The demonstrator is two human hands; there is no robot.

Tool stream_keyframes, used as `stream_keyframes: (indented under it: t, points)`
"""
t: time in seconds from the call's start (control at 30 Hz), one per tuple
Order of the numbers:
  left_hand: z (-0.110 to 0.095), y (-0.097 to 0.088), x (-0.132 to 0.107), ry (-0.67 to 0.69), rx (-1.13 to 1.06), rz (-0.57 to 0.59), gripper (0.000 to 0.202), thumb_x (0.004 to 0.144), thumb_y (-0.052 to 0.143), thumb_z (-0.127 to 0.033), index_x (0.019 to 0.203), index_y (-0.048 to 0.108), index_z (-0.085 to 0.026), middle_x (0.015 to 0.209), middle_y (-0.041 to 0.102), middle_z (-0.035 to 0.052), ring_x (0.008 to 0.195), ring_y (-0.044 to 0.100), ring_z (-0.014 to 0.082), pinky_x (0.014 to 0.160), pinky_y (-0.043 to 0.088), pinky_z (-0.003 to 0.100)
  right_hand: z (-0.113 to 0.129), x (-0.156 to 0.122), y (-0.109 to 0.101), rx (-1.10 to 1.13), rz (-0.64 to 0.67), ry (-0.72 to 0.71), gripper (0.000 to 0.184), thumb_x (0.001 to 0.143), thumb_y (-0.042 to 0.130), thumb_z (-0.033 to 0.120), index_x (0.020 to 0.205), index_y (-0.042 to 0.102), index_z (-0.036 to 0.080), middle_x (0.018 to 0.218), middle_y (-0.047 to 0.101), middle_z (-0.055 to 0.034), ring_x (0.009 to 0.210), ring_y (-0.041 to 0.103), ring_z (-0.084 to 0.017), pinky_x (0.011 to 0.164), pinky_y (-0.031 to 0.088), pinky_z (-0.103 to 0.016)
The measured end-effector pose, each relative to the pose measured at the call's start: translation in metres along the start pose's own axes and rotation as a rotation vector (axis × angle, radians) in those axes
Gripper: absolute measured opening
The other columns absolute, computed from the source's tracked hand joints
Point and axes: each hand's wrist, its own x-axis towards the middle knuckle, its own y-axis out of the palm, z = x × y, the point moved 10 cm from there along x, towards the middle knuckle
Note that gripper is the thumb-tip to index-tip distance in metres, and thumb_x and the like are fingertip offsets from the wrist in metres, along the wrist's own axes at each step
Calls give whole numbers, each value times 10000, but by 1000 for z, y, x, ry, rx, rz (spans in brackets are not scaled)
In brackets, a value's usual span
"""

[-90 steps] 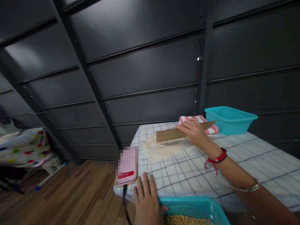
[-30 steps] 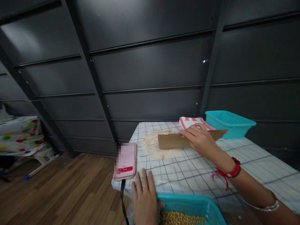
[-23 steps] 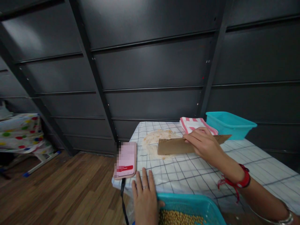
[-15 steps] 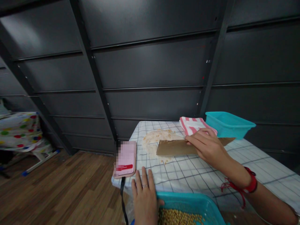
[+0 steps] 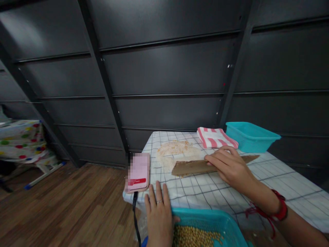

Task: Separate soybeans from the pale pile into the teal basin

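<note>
Pinched in my right hand (image 5: 227, 164) is a long strip of brown cardboard (image 5: 191, 167), its lower edge against the checked tablecloth (image 5: 210, 192). Just beyond the strip's left part lies a spread of pale powder with yellowish crumbs (image 5: 174, 149). My left hand (image 5: 159, 209) lies with fingers spread at the table's front edge, its thumb by the rim of a turquoise basin (image 5: 205, 212). Inside that basin are yellow-brown beans (image 5: 195, 236), partly cut off by the lower frame edge.
A pink phone (image 5: 138, 171) with a black strap lies at the table's left edge. At the back are a folded red-and-white striped cloth (image 5: 217, 138) and another turquoise basin (image 5: 253, 137). A dark panelled wall (image 5: 167, 75) stands behind the table.
My right hand has brought the cardboard strip slightly nearer to me and tilted it, showing more of the powder and striped cloth. My left hand has stayed nearly in place.
</note>
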Motion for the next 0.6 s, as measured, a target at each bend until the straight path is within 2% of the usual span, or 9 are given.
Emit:
stream_keyframes:
  t: [0.3,0.6]
  points:
    - [-1,-6,-3,25,16,-42,782,501,735,-244,1227,450,-182,1316,439,139,1210,378,360,958,384,513,4,3,-4,-39,10,-11,197,834,404,34,885,555,151,671,599,-17,639,488,-147,712,356,-326]
    - [-2,-6,-2,42,15,-42,765,516,717,-256,1229,452,-173,1319,443,145,1206,386,362,948,391,521,9,5,-7,-27,32,-22,177,861,394,76,886,549,158,665,603,-10,633,500,-137,719,373,-324]
